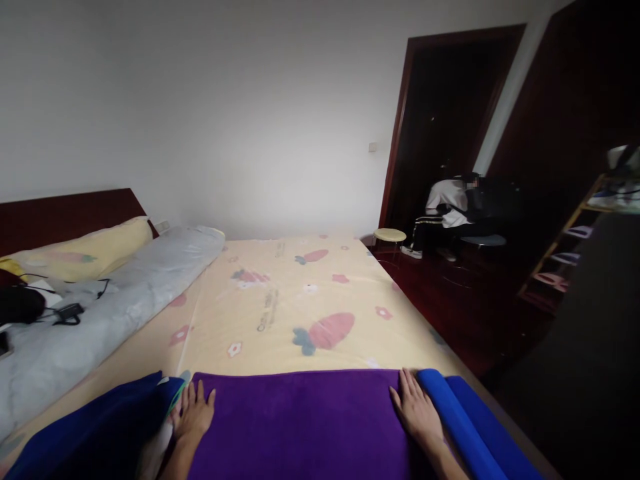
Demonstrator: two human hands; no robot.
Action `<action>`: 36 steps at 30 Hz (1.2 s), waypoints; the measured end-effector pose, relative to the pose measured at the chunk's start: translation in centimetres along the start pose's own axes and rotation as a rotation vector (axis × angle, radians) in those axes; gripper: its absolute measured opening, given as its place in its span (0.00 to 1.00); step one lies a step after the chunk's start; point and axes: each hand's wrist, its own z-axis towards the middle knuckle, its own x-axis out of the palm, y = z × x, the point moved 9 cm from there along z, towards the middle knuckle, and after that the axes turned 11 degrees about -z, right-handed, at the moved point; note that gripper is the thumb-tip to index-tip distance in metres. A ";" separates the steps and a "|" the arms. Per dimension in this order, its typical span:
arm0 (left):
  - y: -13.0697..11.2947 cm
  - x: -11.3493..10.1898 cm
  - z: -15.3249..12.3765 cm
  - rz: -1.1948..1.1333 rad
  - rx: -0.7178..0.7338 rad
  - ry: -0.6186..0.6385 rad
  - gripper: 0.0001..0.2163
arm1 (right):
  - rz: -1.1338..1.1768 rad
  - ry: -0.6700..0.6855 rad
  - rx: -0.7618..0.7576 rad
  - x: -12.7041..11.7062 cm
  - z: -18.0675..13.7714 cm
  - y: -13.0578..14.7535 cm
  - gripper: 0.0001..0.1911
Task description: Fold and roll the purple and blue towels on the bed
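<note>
A purple cloth (300, 423) lies spread flat on the bed, its far edge nearly straight. My left hand (194, 412) rests palm down on its far left corner, fingers spread. On the far right corner lies my right hand (416, 403), also flat with the fingers stretched out. Right beside that hand are blue rolled or folded cloths (457, 413), side by side. Left of my left hand sits a dark blue cloth (100, 423) in a loose heap, with a green edge showing. The near part of the purple cloth runs out of view.
The bed sheet (280, 300) has a carrot and flower print. A rolled grey quilt (115, 307), a yellow pillow (90, 253) and black cables (69, 313) lie at the left. Beyond the bed are a stool (390, 235), a seated person (445, 207) and a shoe rack (565, 247).
</note>
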 end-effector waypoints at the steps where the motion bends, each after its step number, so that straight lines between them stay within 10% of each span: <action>1: -2.3 -0.3 -1.1 -0.005 0.045 -0.027 0.29 | 0.001 -0.047 0.015 -0.6 -0.5 1.6 0.36; 6: -18.6 2.8 -11.6 -0.178 0.715 0.127 0.26 | 0.156 -0.176 -0.323 -3.2 -8.3 16.6 0.31; 10: -24.5 5.9 -15.7 -0.267 0.754 0.244 0.28 | 0.258 -0.255 -0.584 -5.2 -14.9 23.0 0.39; 21: -27.8 5.6 -11.4 -0.190 0.615 0.203 0.25 | 0.168 -0.442 -0.471 -13.4 -6.6 2.6 0.46; 36: -28.8 3.2 -9.6 -0.400 0.543 0.166 0.14 | 0.223 -0.492 -0.365 -15.7 -7.5 3.0 0.46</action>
